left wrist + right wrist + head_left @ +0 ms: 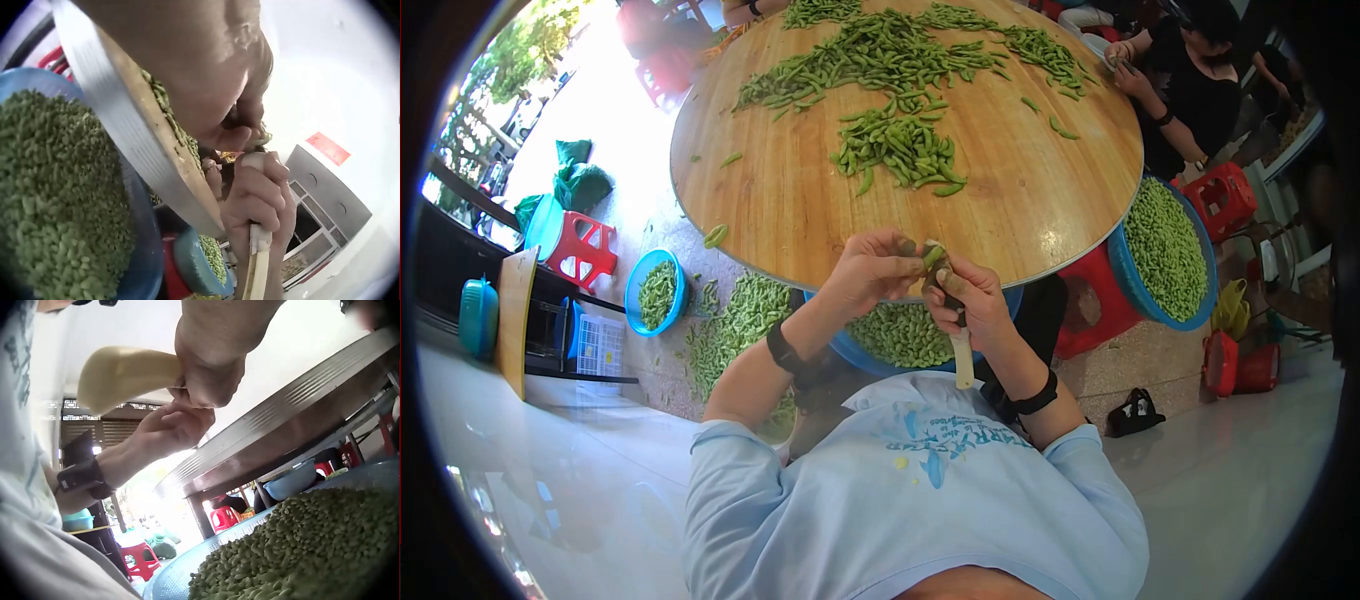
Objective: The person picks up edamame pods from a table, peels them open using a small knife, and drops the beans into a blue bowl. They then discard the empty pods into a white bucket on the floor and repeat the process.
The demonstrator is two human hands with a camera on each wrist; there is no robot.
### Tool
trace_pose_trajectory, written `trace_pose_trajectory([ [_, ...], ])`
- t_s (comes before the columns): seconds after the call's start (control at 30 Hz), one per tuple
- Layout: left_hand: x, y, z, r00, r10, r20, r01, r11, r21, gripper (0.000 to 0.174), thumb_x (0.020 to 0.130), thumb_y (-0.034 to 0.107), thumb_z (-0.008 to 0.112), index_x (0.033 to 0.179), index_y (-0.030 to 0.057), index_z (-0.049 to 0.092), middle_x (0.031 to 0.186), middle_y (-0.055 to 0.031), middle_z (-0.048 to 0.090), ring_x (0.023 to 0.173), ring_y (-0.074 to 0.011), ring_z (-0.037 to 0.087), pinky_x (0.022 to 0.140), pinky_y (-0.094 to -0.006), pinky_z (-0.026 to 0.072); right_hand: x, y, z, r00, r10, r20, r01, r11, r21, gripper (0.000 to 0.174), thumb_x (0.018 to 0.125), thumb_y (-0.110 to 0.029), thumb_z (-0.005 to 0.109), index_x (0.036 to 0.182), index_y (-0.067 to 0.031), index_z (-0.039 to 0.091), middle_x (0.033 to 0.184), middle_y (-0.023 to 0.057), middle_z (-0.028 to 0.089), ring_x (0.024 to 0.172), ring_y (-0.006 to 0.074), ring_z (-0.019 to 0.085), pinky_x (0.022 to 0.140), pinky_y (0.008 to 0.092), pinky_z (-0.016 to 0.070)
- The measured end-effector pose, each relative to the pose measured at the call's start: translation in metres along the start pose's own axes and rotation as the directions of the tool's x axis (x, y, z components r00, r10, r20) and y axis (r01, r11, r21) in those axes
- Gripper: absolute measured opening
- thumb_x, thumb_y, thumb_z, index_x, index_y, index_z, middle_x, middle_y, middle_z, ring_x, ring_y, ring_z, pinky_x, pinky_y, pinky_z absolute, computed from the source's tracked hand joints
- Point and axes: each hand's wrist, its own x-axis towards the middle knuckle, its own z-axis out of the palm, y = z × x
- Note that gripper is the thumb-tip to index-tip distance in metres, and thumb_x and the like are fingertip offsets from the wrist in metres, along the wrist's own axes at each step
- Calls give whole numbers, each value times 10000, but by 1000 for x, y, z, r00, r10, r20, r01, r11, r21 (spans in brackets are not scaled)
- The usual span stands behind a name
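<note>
Over the near edge of the round table, both hands meet around a green pod (932,256). The left hand (874,268) pinches the pod between thumb and fingers. In the right hand (972,298) is a tool with a pale handle (963,362), its fingers curled round it; the handle also shows in the left wrist view (257,272) and the right wrist view (128,374). The tool's working end is hidden by the fingers. Just below the hands stands a blue basin of shelled beans (902,334).
The round wooden table (1020,190) carries piles of pods (900,150). To the right stand a blue basin of beans (1165,250) and a red stool (1222,200). Pods lie on the floor at left beside a small blue basin (656,292). A person (1190,90) sits across at right.
</note>
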Motion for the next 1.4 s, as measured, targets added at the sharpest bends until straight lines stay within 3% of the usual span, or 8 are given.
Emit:
trace_pose_trajectory([
  [0.17, 5, -7, -8, 982, -101, 160, 143, 950, -279, 114, 815, 5, 650, 910, -2, 586, 804, -84, 602, 578, -132, 549, 415, -234, 413, -3, -6, -4, 988, 118, 99, -139, 960, 245, 293, 945, -156, 519, 1212, -36, 521, 753, 34, 492, 503, 67, 391, 388, 177, 317],
  [0.3, 3, -2, 2, 990, 129, 65, -144, 917, 372, 140, 833, 49, 644, 949, 4, 581, 809, -57, 605, 599, -142, 558, 479, -288, 447, 1, 0, -12, 984, 165, 67, -178, 901, 395, 251, 939, -152, 527, 1162, -38, 532, 759, 49, 502, 504, 74, 391, 380, 179, 314],
  [0.43, -11, 5, 11, 799, 462, 386, -365, -137, 921, 237, 822, 85, 653, 1007, -31, 562, 783, -84, 599, 638, -124, 570, 558, -311, 462, 0, 7, -7, 985, 171, 21, -164, 890, 426, 177, 938, -148, 525, 1081, -45, 539, 774, 58, 518, 508, 73, 387, 375, 183, 317],
  [0.57, -17, 5, 16, 746, 514, 424, -433, -108, 895, 240, 797, 74, 665, 995, -36, 587, 737, -109, 583, 621, -107, 559, 540, -293, 451, 5, 8, -6, 983, 178, 40, -176, 863, 473, 208, 936, -151, 528, 1118, -50, 534, 781, 53, 519, 511, 69, 382, 375, 183, 319],
  [0.63, -18, 7, 18, 904, 416, 98, -314, 492, 812, 181, 828, 86, 657, 951, -40, 617, 703, -73, 602, 590, -87, 540, 515, -261, 427, 3, 3, 1, 985, 169, 44, -171, 873, 456, 235, 937, -154, 528, 1148, -52, 529, 779, 49, 517, 511, 67, 380, 378, 181, 320],
  [0.83, -11, -1, 22, 977, 127, -172, -64, 941, 331, 131, 894, 114, 611, 908, -6, 661, 670, 6, 577, 565, -47, 508, 467, -201, 379, -1, -1, 2, 992, 126, 6, -120, 928, 353, 276, 935, -160, 539, 1193, -62, 532, 779, 45, 519, 512, 67, 385, 386, 183, 327],
  [1.2, -13, -15, 22, 958, 258, -126, -116, 750, 651, 165, 915, 102, 527, 926, -23, 634, 676, -40, 620, 559, -96, 566, 505, -232, 439, 3, 8, -1, 976, -73, -205, 5, 950, -312, 203, 915, -113, 560, 1095, -21, 551, 740, 34, 529, 533, 89, 466, 428, 220, 374],
  [1.4, -24, -10, 32, 953, 290, -89, -104, 590, 800, 154, 875, 81, 530, 931, -27, 625, 633, -42, 608, 551, -85, 554, 500, -252, 438, 10, 7, -4, 795, -591, 137, 258, 125, -958, 338, 781, 23, 599, 1111, 38, 523, 829, 134, 537, 701, 270, 564, 605, 326, 458],
])
